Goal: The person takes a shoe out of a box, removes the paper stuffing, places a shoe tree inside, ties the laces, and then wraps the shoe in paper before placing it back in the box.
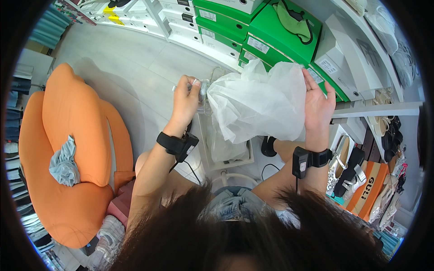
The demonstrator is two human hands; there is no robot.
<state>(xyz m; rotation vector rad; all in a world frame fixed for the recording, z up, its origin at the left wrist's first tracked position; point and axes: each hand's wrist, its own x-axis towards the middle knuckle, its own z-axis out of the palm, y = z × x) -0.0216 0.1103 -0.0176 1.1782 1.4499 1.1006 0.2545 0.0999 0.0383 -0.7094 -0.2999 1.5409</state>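
Note:
My left hand (pixel 185 100) is closed around a clear plastic item (pixel 204 93), whose exact kind I cannot tell. Thin pale cords (pixel 217 73) show just behind it. Right of that hand a crumpled white sheet of tissue-like wrapping (pixel 257 101) hangs in the air, covering much of what lies beneath. My right hand (pixel 318 101) touches the sheet's right edge, palm showing and thumb apart; its fingertips are partly hidden, so a grip there is unclear. Under the sheet, between my legs, stands an open white shoebox (pixel 251 154) with translucent white wrapping (pixel 227 147) inside.
An orange cushioned chair (pixel 78 125) stands at left, with a crumpled light-blue cloth (pixel 66 162) on it. Green shoeboxes (pixel 284 37) and white ones (pixel 181 22) are stacked ahead. Silver sandals (pixel 340 159) and an orange box (pixel 368 189) sit at right.

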